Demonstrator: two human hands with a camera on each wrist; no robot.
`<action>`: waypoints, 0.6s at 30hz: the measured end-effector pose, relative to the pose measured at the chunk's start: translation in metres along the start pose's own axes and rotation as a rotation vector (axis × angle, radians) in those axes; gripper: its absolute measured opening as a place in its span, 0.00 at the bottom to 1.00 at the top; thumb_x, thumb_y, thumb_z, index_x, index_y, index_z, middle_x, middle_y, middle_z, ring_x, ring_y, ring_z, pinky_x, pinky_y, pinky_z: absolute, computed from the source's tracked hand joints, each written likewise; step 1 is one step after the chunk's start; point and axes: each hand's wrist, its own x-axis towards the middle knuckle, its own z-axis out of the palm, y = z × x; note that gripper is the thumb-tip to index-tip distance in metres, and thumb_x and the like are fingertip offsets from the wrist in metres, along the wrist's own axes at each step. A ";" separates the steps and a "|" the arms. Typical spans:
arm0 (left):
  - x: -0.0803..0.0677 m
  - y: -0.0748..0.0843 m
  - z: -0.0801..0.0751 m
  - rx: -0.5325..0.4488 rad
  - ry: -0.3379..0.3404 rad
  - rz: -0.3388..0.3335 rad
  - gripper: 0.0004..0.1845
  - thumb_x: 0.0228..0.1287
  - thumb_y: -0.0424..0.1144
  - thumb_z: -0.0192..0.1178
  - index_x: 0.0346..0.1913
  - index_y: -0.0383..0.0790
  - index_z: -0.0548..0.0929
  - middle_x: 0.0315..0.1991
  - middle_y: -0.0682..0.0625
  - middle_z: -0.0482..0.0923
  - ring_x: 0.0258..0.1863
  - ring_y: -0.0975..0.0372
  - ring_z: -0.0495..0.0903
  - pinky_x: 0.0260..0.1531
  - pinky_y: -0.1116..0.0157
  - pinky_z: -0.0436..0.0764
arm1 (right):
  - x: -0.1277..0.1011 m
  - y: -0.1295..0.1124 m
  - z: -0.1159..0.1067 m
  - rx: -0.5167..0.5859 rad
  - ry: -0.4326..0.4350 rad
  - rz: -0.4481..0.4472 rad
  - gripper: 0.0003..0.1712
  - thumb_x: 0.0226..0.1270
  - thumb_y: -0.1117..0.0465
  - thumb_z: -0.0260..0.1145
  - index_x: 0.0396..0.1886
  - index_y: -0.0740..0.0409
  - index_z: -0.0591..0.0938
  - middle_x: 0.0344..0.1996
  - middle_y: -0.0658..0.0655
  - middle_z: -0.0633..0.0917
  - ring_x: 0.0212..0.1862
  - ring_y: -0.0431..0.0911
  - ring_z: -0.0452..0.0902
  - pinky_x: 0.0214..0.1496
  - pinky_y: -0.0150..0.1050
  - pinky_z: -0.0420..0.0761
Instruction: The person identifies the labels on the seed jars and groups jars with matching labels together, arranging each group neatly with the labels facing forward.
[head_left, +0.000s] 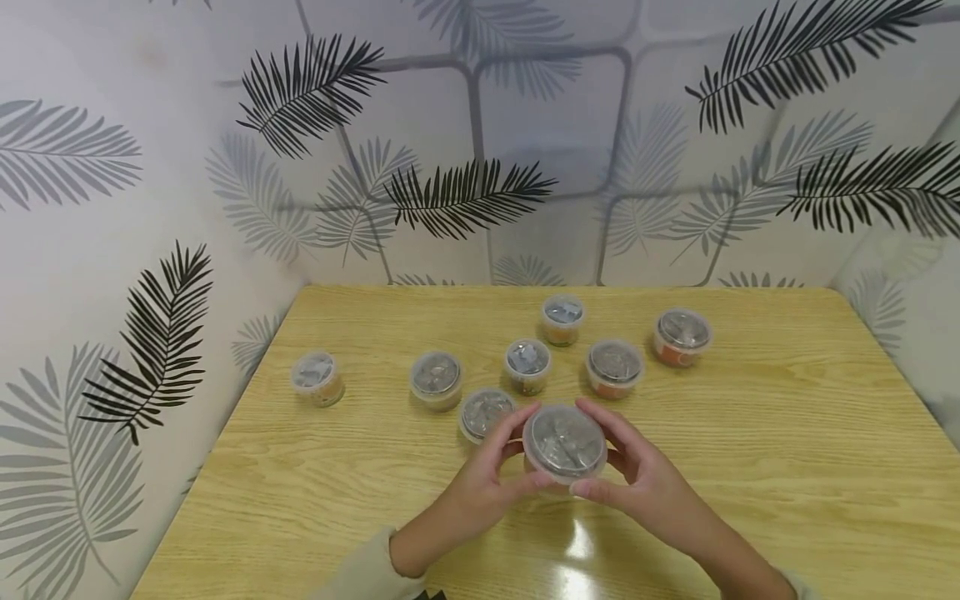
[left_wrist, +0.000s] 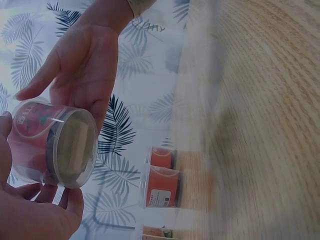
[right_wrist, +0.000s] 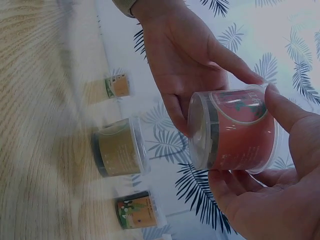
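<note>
Held tub (head_left: pixel 565 442) — smallest label print in the right wrist view too fine to read. Left hand (head_left: pixel 486 481) and right hand (head_left: pixel 639 485): some fingers hidden behind the held tub. Grey-topped tub (head_left: pixel 482 410), just left of the held tub: partly covered by the left hand. Orange tub (left_wrist: pixel 154 233), below and right of the held tub: cut by the bottom edge. Dark object (head_left: pixel 432 595), below and left of the held tub — edge-cropped, unidentifiable.
</note>
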 end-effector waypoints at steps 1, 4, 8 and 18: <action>0.000 0.000 0.001 0.003 -0.002 0.001 0.36 0.64 0.42 0.59 0.70 0.39 0.55 0.62 0.45 0.61 0.60 0.55 0.64 0.61 0.58 0.65 | 0.000 0.000 0.000 -0.002 -0.004 0.004 0.43 0.59 0.69 0.67 0.71 0.51 0.57 0.65 0.56 0.63 0.64 0.44 0.61 0.60 0.28 0.66; 0.000 0.000 0.002 0.007 0.001 -0.002 0.36 0.64 0.43 0.59 0.69 0.38 0.54 0.62 0.43 0.61 0.60 0.55 0.64 0.61 0.56 0.64 | 0.000 0.001 0.001 -0.005 -0.004 0.011 0.44 0.58 0.68 0.67 0.71 0.51 0.57 0.65 0.56 0.64 0.64 0.43 0.61 0.61 0.27 0.65; 0.000 0.000 0.002 -0.006 0.019 -0.035 0.36 0.64 0.44 0.60 0.70 0.42 0.55 0.63 0.46 0.61 0.61 0.56 0.64 0.62 0.57 0.63 | 0.001 0.000 0.002 -0.009 0.009 0.016 0.44 0.58 0.68 0.67 0.71 0.51 0.57 0.65 0.56 0.64 0.64 0.43 0.61 0.61 0.27 0.65; 0.000 -0.001 0.002 -0.029 0.046 -0.045 0.36 0.61 0.44 0.62 0.70 0.49 0.57 0.63 0.50 0.62 0.61 0.56 0.64 0.61 0.58 0.65 | 0.002 -0.001 0.003 -0.063 0.072 0.028 0.44 0.54 0.66 0.71 0.69 0.48 0.61 0.64 0.53 0.66 0.62 0.43 0.63 0.59 0.30 0.68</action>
